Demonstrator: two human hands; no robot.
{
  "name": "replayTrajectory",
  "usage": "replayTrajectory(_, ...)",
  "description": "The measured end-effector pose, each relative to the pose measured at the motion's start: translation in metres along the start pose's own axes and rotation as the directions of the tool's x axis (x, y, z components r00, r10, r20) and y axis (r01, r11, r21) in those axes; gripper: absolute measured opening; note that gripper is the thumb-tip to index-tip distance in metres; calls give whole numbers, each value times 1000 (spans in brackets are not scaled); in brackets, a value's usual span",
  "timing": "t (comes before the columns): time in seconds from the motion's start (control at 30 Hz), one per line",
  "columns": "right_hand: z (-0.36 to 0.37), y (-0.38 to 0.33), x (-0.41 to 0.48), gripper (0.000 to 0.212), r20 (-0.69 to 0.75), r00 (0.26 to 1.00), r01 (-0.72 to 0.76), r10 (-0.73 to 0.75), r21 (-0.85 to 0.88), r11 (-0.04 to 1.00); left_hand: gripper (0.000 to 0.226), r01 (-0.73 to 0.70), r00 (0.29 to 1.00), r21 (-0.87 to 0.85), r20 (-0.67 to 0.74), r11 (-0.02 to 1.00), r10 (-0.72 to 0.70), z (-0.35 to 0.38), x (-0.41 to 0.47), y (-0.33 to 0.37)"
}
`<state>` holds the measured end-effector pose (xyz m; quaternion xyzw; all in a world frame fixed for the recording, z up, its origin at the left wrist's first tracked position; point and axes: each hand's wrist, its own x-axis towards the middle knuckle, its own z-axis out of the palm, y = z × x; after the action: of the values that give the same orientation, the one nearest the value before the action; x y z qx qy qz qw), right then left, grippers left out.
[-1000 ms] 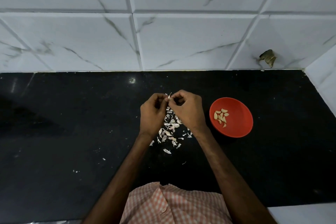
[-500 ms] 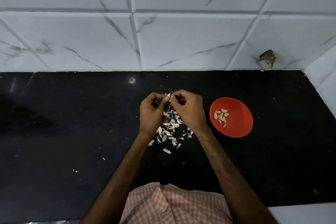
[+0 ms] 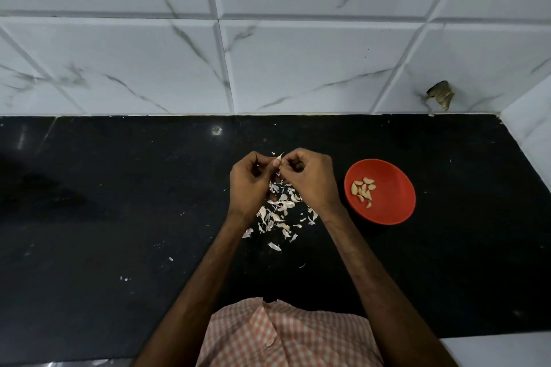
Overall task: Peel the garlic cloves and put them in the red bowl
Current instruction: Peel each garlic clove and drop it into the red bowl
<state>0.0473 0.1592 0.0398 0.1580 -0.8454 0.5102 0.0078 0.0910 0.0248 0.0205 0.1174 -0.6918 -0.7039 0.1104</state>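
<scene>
Both hands meet above the black counter, knuckles up and fingertips pinched together. The left hand and the right hand close on one small garlic clove, which sits right at the point where the thumbs and forefingers touch, at the far edge of the two fists. A pale curl of skin sticks up from the clove between the fingertips. Most of the clove is hidden by the fingers, so how much of it is bare cannot be told. Directly below the hands and between the wrists lies a scatter of papery peels on the counter. The red bowl stands to the right, near the right hand but apart from it, with several peeled cloves lying in its left half
</scene>
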Motion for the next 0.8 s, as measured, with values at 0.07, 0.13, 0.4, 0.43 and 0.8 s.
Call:
replayTrajectory(0.07, 1, 0, 0, 5, -10, 1000, -10, 10, 0, 1000, 9, 11, 1000, -32, 14, 999, -10, 0, 0, -1)
replayTrajectory(0.13, 2, 0, 0, 5, -13, 1000, -14, 14, 7, 1000, 9, 26, 999, -68, 20, 997, -24, -1, -1, 0)
replayTrajectory(0.4, 2, 0, 2, 7, -18, 999, -37, 37, -19, 999, 17, 58, 997, -81, 46, 995, -54, -1, -1, -1)
replayTrajectory(0.43, 1, -1, 2, 8, -10, 1000, -29, 29, -24, 999, 16, 61, 997, -79, 49, 995, -58, -1, 0, -1)
replayTrajectory(0.8, 3, 4, 2, 6, 19, 994, -106, 105, 99, 989, 16, 56, 997, -87, 49, 995, -52, -2, 1, 2)
